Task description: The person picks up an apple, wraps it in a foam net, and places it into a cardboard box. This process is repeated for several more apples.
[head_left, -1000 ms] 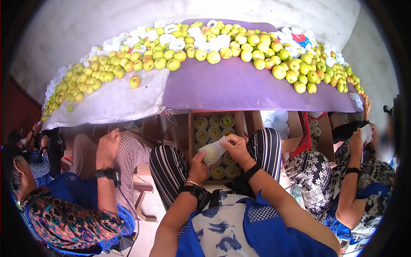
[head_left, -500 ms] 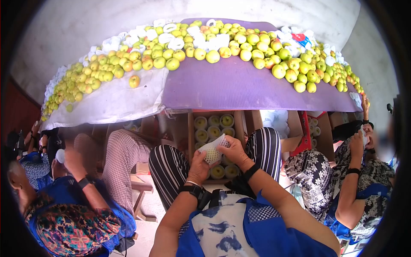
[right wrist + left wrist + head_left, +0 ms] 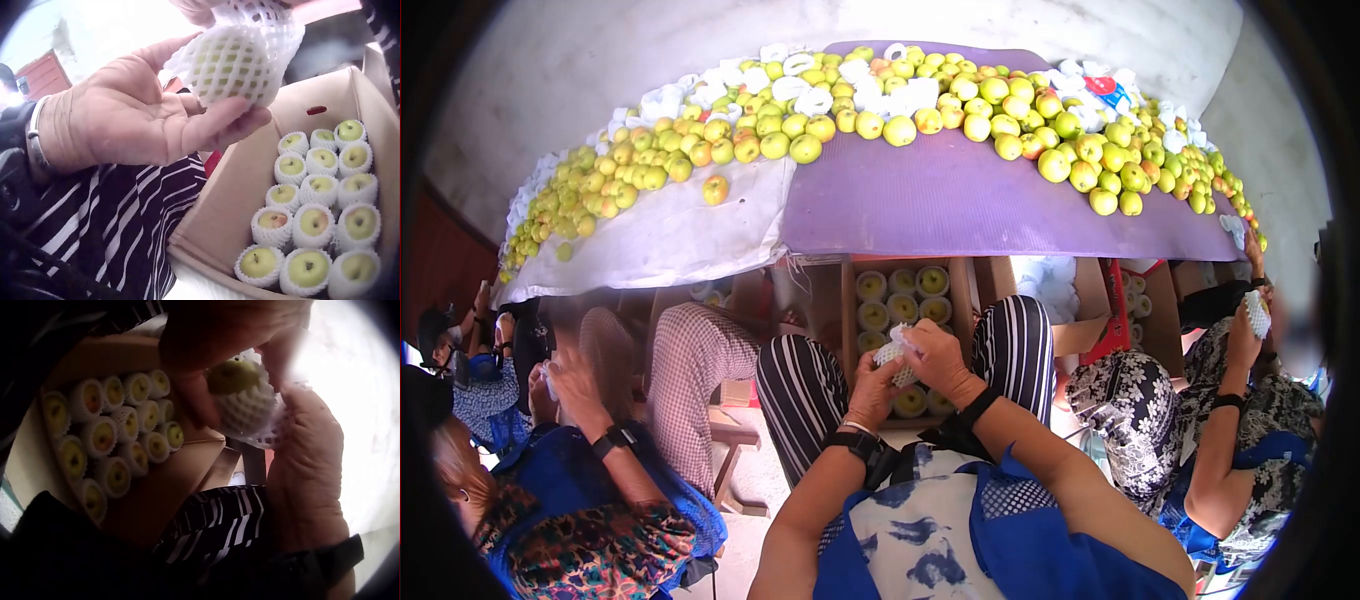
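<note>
Over the open carton, my left hand [image 3: 872, 388] holds an apple [image 3: 232, 376] in a white foam net sleeve [image 3: 240, 65]. In the right wrist view the fingers of the left hand curl under the netted apple. My right hand [image 3: 940, 357] grips the loose end of the sleeve above it; in the left wrist view part of the green apple shows bare at the sleeve's mouth. Below the hands, the carton [image 3: 228, 206] holds rows of apples in foam nets [image 3: 312, 222], standing upright.
Ahead, a table with a purple mat [image 3: 960, 200] and a white sheet [image 3: 670, 235] bears a long heap of apples [image 3: 775, 146] and foam nets [image 3: 910, 98]. Another box with white nets [image 3: 1045, 285] stands at right. People sit close on both sides, their arms near mine.
The sleeve, stretched out toward the right hand before, is now drawn in around the apple. Both hands have come closer together and tilted. The person at left has brought both hands together.
</note>
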Demonstrator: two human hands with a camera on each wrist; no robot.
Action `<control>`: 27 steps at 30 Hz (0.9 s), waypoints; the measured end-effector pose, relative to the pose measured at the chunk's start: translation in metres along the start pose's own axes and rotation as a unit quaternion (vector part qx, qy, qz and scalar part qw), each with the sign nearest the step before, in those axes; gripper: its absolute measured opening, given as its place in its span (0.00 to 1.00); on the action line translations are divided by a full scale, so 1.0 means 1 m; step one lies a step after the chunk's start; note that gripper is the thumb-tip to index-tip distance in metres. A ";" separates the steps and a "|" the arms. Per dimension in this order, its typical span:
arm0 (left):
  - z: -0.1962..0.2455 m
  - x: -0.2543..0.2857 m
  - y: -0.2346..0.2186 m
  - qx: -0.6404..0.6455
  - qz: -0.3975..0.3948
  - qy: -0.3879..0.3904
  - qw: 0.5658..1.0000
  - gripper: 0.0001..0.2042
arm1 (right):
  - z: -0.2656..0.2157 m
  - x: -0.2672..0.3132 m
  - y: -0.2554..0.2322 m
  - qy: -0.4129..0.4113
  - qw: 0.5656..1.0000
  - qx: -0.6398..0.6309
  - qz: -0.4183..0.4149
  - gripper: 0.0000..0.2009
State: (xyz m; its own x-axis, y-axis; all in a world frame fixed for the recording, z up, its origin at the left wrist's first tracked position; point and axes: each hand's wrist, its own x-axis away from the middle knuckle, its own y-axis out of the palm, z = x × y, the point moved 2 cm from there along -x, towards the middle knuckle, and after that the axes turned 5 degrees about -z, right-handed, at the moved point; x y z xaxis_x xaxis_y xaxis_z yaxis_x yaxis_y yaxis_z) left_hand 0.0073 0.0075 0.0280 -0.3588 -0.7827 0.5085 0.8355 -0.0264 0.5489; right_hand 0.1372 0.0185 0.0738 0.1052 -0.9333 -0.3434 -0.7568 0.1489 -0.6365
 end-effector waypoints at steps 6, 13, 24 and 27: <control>-0.008 -0.008 -0.014 0.116 0.023 0.025 0.993 0.17 | -0.016 0.003 0.004 -0.125 0.991 0.006 -0.041 0.11; -0.015 -0.018 -0.018 0.255 -0.071 0.056 0.963 0.18 | -0.027 0.003 0.002 -0.179 0.982 0.056 -0.009 0.10; 0.000 -0.005 -0.006 0.204 -0.165 0.142 0.955 0.20 | -0.027 0.009 0.005 -0.224 0.969 0.099 -0.017 0.10; 0.003 -0.005 -0.011 0.309 -0.105 0.049 0.944 0.20 | -0.034 0.010 0.001 -0.242 0.970 0.012 -0.034 0.09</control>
State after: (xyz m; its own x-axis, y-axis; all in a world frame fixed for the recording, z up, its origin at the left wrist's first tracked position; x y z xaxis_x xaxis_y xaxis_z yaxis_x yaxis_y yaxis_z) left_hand -0.0014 0.0135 0.0213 -0.4243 -0.8552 0.2976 0.3372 0.1558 0.9285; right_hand 0.1157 -0.0013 0.0932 0.4491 -0.6791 -0.5805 -0.7233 0.1050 -0.6825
